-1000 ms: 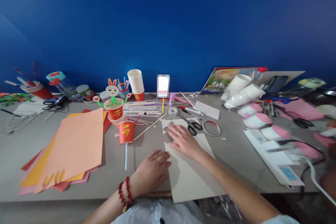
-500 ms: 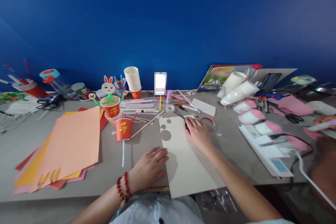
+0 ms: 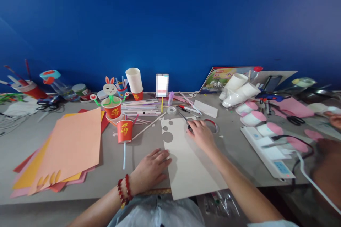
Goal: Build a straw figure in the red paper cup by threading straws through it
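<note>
A white sheet [image 3: 191, 170] with several round holes near its far left corner lies in front of me. My right hand [image 3: 201, 134] is at its far edge, with the fingers curled over the black handles of the scissors [image 3: 183, 116]; the blades point away from me and the handles are mostly covered. Flat on the table, my left hand [image 3: 154, 166] rests beside the sheet's left edge with nothing in it. Behind the right hand, a tape roll [image 3: 216, 126] is partly hidden. A smaller clear tape roll [image 3: 172, 110] sits beyond the sheet.
Coloured paper [image 3: 77, 138] is stacked at left. Near it stand a red paper cup [image 3: 124, 130] on its rim and a rabbit figure [image 3: 109, 89] in another cup. Straws [image 3: 141, 107] lie behind. At right are a power strip [image 3: 266, 154] and a co-worker's hand [image 3: 334, 118].
My right hand has moved right from the punched corner of the sheet onto the scissors' handles, uncovering the holes. My left hand has stayed by the sheet. The view has shifted slightly.
</note>
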Tool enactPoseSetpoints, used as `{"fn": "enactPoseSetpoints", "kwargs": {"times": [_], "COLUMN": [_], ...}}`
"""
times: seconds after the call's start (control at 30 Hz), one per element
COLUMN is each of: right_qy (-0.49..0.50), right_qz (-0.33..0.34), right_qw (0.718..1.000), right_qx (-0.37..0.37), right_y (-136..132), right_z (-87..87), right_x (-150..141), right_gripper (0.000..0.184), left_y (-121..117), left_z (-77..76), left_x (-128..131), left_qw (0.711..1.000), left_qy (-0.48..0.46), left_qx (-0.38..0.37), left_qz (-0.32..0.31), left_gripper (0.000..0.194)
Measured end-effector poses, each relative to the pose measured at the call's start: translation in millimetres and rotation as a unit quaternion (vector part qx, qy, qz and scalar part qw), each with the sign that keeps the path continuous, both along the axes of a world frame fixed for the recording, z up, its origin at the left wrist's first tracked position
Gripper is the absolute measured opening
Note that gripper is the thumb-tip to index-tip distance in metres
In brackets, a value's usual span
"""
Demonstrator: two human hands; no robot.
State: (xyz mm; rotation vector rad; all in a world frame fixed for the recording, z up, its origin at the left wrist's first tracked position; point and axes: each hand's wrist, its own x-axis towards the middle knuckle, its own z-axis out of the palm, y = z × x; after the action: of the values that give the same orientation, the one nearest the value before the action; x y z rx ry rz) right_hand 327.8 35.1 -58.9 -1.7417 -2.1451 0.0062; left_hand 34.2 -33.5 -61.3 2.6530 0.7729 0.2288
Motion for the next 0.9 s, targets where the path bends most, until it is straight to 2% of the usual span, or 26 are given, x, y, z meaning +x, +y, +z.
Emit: {"fn": "enactPoseSetpoints", "kwargs": {"times": [0.07, 0.13, 0.17, 0.2, 0.23, 0.27, 0.3, 0.33, 0.37, 0.43, 0.5, 0.63, 0.83, 0.9], "right_qy": [0.038, 0.133, 0.287, 0.435, 0.539, 0.606, 0.643, 0.663, 0.672, 0.671, 0.653, 0.594, 0.550, 0.552], "right_qz": [-0.008, -0.002, 0.010, 0.021, 0.039, 0.053, 0.067, 0.080, 0.090, 0.108, 0.123, 0.109, 0.121, 0.120], "right_qw": [0.999, 0.991, 0.952, 0.883, 0.807, 0.746, 0.703, 0.676, 0.662, 0.659, 0.682, 0.750, 0.782, 0.781], "right_qx": [0.001, -0.033, -0.105, -0.174, -0.237, -0.270, -0.295, -0.312, -0.320, -0.322, -0.306, -0.271, -0.266, -0.266], "right_y": [-11, -28, -38, -47, -56, -65, -72, -78, -82, -87, -89, -92, -101, -102], "right_z": [5.6, 12.7, 16.5, 20.2, 23.8, 26.9, 29.5, 31.5, 32.9, 34.0, 33.6, 31.3, 31.6, 32.0], "right_x": [-3, -12, -19, -27, -37, -47, -57, -66, -75, -86, -90, -91, -95, -96], "right_gripper": [0.032, 0.034, 0.034, 0.035, 0.035, 0.034, 0.034, 0.034, 0.034, 0.035, 0.034, 0.026, 0.028, 0.029], "left_y": [0, 1, 2, 4, 6, 8, 11, 13, 15, 17, 19, 20, 20, 21], "left_z": [4.2, 11.2, 15.2, 19.4, 23.5, 27.3, 30.8, 33.9, 36.5, 40.7, 43.6, 45.8, 44.7, 43.7], "left_x": [0, 1, 2, 4, 6, 9, 12, 16, 18, 23, 25, 23, 16, 13], "left_qw": [0.999, 0.987, 0.974, 0.952, 0.921, 0.884, 0.843, 0.803, 0.770, 0.728, 0.713, 0.714, 0.712, 0.709], "left_qy": [-0.038, -0.109, -0.158, -0.214, -0.276, -0.337, -0.387, -0.425, -0.454, -0.492, -0.507, -0.495, -0.474, -0.482], "left_qx": [-0.036, -0.097, -0.135, -0.180, -0.227, -0.274, -0.323, -0.362, -0.386, -0.397, -0.389, -0.392, -0.413, -0.407], "left_qz": [0.016, 0.061, 0.092, 0.124, 0.153, 0.173, 0.189, 0.207, 0.228, 0.264, 0.287, 0.304, 0.312, 0.315], "left_gripper": [0.048, 0.043, 0.041, 0.041, 0.040, 0.038, 0.038, 0.035, 0.032, 0.027, 0.028, 0.030, 0.031, 0.031]}}
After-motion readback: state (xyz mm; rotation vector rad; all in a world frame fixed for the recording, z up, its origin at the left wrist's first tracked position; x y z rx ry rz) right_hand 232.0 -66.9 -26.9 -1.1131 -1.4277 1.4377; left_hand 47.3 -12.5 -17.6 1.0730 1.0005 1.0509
